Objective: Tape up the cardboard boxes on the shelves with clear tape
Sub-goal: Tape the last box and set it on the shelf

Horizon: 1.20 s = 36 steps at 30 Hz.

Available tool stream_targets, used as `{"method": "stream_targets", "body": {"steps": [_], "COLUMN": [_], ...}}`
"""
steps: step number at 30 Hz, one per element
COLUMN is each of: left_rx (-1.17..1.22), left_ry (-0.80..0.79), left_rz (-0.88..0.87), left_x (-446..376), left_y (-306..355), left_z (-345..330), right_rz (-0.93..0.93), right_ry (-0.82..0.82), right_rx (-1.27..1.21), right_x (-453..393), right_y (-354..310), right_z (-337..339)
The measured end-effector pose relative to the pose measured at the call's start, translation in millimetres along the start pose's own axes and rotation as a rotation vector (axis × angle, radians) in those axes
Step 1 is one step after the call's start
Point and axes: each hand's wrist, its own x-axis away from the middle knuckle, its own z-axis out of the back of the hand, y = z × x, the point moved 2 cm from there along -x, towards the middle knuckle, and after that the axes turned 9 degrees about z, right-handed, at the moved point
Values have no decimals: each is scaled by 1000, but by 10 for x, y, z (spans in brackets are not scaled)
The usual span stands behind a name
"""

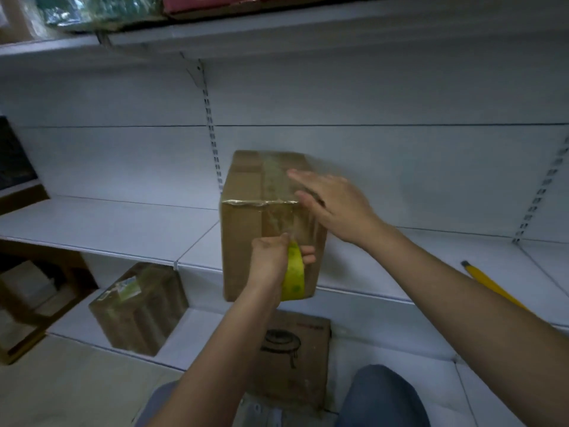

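Knees in blue trousers fill the bottom edge, and over them both forearms reach to the white shelf. On its front edge stands the cardboard box, clear tape shining along its top and front. With fingers straight, the right hand lies flat on the box's top right corner. Lower, against the front face, the left hand grips the yellow-green tape roll.
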Motion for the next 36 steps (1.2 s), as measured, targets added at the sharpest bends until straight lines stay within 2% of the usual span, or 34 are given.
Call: {"method": "stream_targets", "body": {"steps": [2, 3, 4, 6, 8, 10, 12, 15, 17, 20, 22, 24, 25, 27, 29, 32, 36], "left_rx": [61, 78, 107, 161, 172, 166, 143, 117, 107, 86, 102, 157, 175, 190, 198, 213, 177], "left_ry": [-16, -36, -72, -117, -128, -117, -88, -32, -17, -25, -38, -61, -69, -78, -66, -49, -14], "left_rz": [-6, 4, 18, 31, 32, 27, 15, -31, -47, -43, -30, -10, 8, 27, 26, 43, 52], "left_x": [-2, 4, 16, 4, -17, -71, -137, -112, -53, 4, 48, 79, 95, 77, 59, -5, -48], "left_y": [-72, -121, -166, -252, -335, -381, -417, -416, -398, -372, -341, -307, -289, -280, -278, -293, -381], "left_z": [-178, -271, -374, -551, -680, -725, -706, -641, -608, -572, -558, -552, -555, -546, -529, -486, -485], "right_rz": [-241, -405, -572, -853, -1059, -1212, -1261, -1172, -1116, -1008, -914, -680, -542, -310, -201, -162, -169], "right_ry": [224, 247, 186, -75, -308, -442, -499, -519, -448, -198, 30, 199, 231, 193, 73, -90, -9], "right_rx": [123, 192, 259, 370, 435, 400, 337, 413, 440, 283, 107, -13, -47, -91, -74, 80, 156], "right_x": [609, 971, 1335, 2036, 2582, 2930, 3086, 3175, 3152, 2777, 2250, 1592, 1262, 687, 262, -3, 21], "right_y": [319, 520, 725, 1083, 1294, 1412, 1443, 1442, 1414, 1239, 994, 674, 488, 164, -61, -169, -143], "right_z": [208, 295, 371, 470, 525, 498, 424, 311, 253, 216, 281, 396, 455, 471, 377, 143, 16]}}
